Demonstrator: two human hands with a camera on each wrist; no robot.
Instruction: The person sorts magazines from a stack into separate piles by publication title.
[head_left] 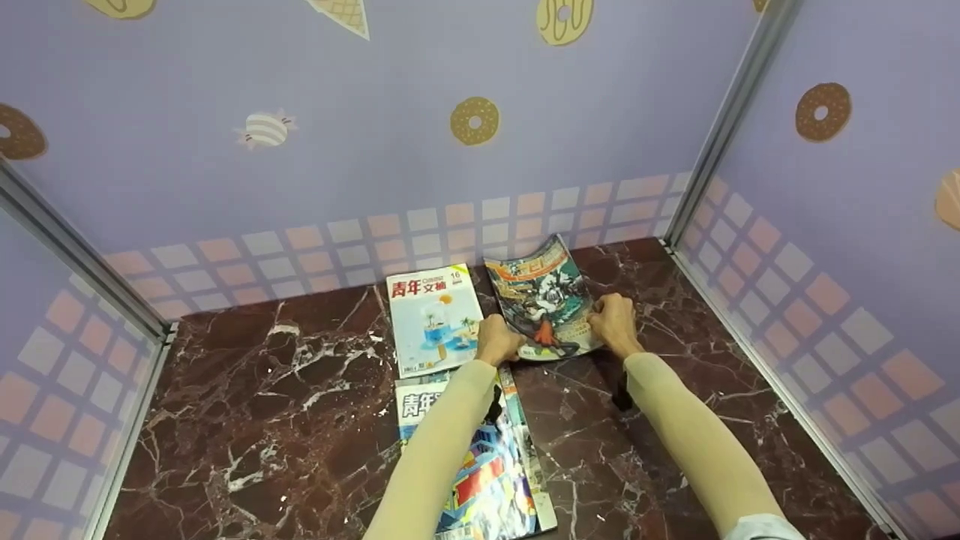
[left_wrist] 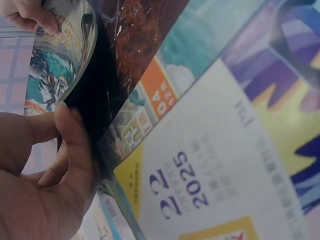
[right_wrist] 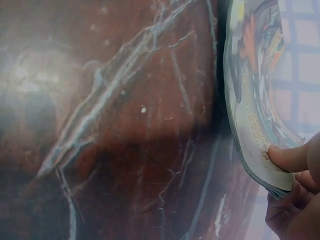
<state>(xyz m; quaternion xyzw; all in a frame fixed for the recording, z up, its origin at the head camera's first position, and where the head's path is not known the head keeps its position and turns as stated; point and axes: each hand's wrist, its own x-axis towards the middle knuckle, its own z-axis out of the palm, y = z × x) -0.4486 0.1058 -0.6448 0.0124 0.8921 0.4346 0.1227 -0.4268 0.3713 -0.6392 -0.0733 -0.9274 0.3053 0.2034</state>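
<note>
Both hands hold a teal illustrated magazine (head_left: 547, 300) near the back wall, its pages bowed and its near edge lifted off the table. My left hand (head_left: 499, 341) pinches its left edge, thumb and fingers visible in the left wrist view. On the opposite edge, my right hand (head_left: 613, 322) pinches the lower corner, with the thumb (right_wrist: 287, 157) on the cover. Just left of it lies a white magazine (head_left: 435, 319) with a blue drink picture. A colourful magazine (head_left: 487, 480) lies nearer, partly under my left forearm, over another magazine (head_left: 544, 510) whose edge sticks out.
The dark red marble table (head_left: 285, 420) has small white specks on it. A purple patterned wall (head_left: 375, 165) stands right behind the magazines. Side panels (head_left: 825, 315) with metal corner posts (head_left: 731, 120) close in the left and right.
</note>
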